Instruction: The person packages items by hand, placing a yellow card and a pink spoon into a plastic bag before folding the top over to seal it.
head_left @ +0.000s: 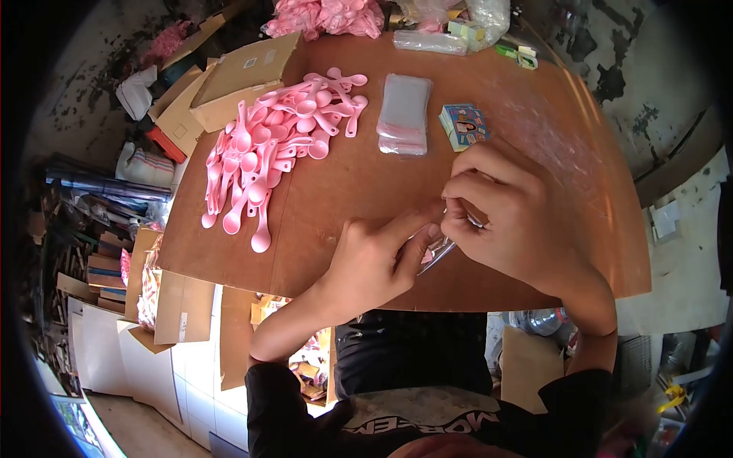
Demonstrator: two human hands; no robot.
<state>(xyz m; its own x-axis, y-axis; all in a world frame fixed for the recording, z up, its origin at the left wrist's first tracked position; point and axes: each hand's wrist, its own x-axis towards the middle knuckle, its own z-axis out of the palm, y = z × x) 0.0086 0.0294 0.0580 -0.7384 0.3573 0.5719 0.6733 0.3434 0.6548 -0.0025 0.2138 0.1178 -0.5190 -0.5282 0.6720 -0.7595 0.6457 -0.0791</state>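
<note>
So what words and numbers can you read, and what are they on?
Black shirt: "EE" within big, folded letters; I can't be sure of the whole word.
Blue cards: printing too small to read.
Cardboard box: white label, too small to read.
No numbers I can read.

Cluttered workshop, stained walls point(645, 122), wooden worktable point(336, 198), cardboard boxes point(248, 72), pile of pink spoons point(263, 137)

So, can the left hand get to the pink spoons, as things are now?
Probably yes: the left hand has only bare tabletop between it and the pink spoons. But its fingers pinch a clear packet, so it would likely need to let go first.
</note>
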